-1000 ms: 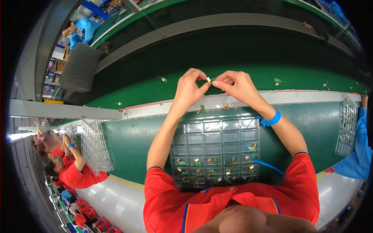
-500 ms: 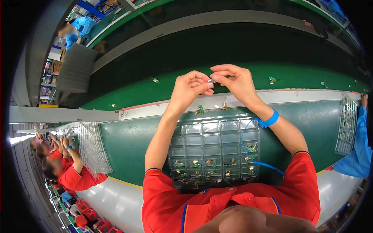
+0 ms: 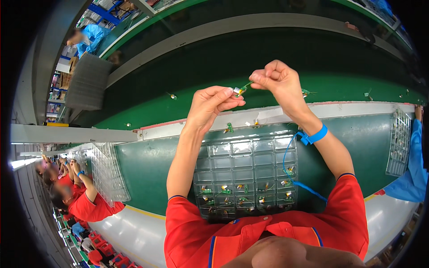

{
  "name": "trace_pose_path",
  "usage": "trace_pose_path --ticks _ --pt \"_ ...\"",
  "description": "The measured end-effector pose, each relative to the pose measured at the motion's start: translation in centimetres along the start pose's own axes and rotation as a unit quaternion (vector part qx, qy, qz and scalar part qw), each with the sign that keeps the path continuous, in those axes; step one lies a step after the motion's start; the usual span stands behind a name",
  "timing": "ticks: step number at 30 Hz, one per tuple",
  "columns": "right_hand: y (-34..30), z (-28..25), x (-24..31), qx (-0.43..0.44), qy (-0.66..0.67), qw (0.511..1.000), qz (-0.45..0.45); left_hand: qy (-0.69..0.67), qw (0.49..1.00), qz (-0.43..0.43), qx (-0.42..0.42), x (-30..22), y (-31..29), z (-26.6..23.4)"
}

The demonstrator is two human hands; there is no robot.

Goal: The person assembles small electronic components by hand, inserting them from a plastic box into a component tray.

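Left hand: thumb and fingers clamped on green circuit board | Right hand: fingertips pinched together on its thin lead | Board: raised over green belt, near rail-side edge | Clear compartment tray: on tabletop, between grey rail and operator; loaded boards in operator-side rows

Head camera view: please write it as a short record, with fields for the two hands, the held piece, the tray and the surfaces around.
Left hand: left hand grips a small circuit board
Right hand: right hand pinches a thin strand at the board
Right wrist: blue band, coiled cord
Tray: clear compartment tray, boards mostly in the nearer rows
Pale ledge: ledge with another board
Green surface: beyond the ledge, scattered boards
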State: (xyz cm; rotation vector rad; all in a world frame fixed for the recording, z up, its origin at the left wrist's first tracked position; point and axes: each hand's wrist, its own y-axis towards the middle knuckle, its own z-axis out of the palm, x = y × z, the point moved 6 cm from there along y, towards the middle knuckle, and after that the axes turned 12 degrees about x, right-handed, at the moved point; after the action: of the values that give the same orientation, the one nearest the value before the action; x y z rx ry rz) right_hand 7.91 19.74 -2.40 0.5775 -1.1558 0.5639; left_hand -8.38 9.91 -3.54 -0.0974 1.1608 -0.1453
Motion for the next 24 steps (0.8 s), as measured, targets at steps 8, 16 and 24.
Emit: trace_pose_path --ticks 8,16,24 --pt "-2.4 4.2 3.9 0.037 -0.379 0.902 -0.205 0.088 0.991 0.083 -0.054 -1.1 -0.5 1.1" --pt "-4.2 6.1 3.8 0.039 -0.565 0.754 -0.332 0.133 0.985 0.095 -0.056 -0.6 -1.0 2.0" --pt "-3.6 5.3 4.3 0.071 -0.443 0.853 -0.267 0.196 0.971 0.113 -0.077 -1.7 -1.8 2.6"
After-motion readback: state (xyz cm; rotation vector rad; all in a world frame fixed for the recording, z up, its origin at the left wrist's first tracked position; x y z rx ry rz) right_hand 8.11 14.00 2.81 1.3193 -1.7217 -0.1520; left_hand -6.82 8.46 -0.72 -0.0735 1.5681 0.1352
